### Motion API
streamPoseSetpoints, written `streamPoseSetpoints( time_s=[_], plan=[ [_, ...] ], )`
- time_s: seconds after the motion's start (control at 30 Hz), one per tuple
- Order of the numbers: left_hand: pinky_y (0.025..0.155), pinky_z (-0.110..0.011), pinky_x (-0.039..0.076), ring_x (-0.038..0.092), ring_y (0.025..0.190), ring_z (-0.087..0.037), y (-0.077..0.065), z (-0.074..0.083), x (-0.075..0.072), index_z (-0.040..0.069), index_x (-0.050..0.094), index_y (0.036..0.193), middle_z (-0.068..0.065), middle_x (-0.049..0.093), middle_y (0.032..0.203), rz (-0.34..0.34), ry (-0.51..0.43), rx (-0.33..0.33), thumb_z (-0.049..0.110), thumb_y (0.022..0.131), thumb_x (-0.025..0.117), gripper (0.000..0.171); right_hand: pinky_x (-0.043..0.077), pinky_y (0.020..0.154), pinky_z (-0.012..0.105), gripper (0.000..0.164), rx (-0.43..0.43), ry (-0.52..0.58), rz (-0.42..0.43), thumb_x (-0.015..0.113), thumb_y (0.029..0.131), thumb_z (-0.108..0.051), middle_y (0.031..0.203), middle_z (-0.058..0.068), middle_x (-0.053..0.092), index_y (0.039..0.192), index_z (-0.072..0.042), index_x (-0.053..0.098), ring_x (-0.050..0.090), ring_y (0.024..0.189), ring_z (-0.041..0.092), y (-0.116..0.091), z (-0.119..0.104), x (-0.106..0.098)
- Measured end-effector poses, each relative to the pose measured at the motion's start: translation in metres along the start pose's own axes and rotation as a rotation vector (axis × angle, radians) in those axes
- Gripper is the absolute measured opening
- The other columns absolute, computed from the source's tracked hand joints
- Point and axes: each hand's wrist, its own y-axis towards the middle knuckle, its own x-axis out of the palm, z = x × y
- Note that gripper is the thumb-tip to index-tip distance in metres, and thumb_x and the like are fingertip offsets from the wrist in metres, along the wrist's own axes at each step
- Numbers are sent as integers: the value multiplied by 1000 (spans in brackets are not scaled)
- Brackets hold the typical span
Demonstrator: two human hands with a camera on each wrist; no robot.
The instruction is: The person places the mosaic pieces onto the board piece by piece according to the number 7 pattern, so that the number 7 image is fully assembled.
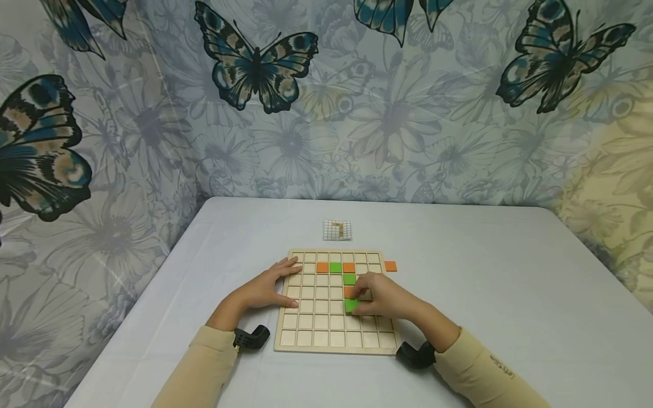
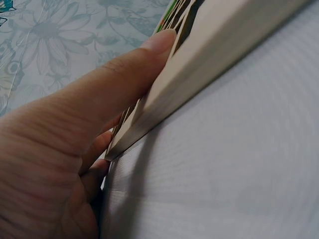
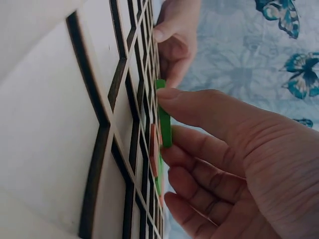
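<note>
A wooden grid board [image 1: 304, 338] lies on the table before me. My left hand [image 1: 261, 290] rests on its left edge with fingers spread, the thumb laid over the rim in the left wrist view. Between thumb and fingertips my right hand [image 1: 390, 297] pinches a green square tile [image 3: 165, 114], standing out from the grid beside a cell below the middle. Above it runs a column with an orange tile [image 1: 348, 292] and a green tile [image 1: 349, 279]. Across the second row sit an orange tile [image 1: 322, 267], a green tile [image 1: 335, 267] and another orange tile [image 1: 348, 267].
One loose orange tile [image 1: 390, 266] lies by the board's upper right edge. Behind the board is a small card [image 1: 337, 230] printed with a coloured grid. A white cloth covers the table [image 1: 484, 266], which meets a butterfly-patterned backdrop [image 1: 393, 119].
</note>
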Motion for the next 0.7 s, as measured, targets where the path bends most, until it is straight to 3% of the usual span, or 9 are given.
streamPoseSetpoints(
  time_s=[0.7],
  plan=[
    [114, -58, 12, 4, 146, -30, 0, 0, 0, 17, 41, 142, 0, 17, 157, -4, 4, 1, 39, 69, 80, 85, 49, 70, 20, 18, -26, -50, 5, 79, 74, -18, 84, -5, 61, 85, -10, 68, 53, 80, 6, 1, 0, 3]
  ],
)
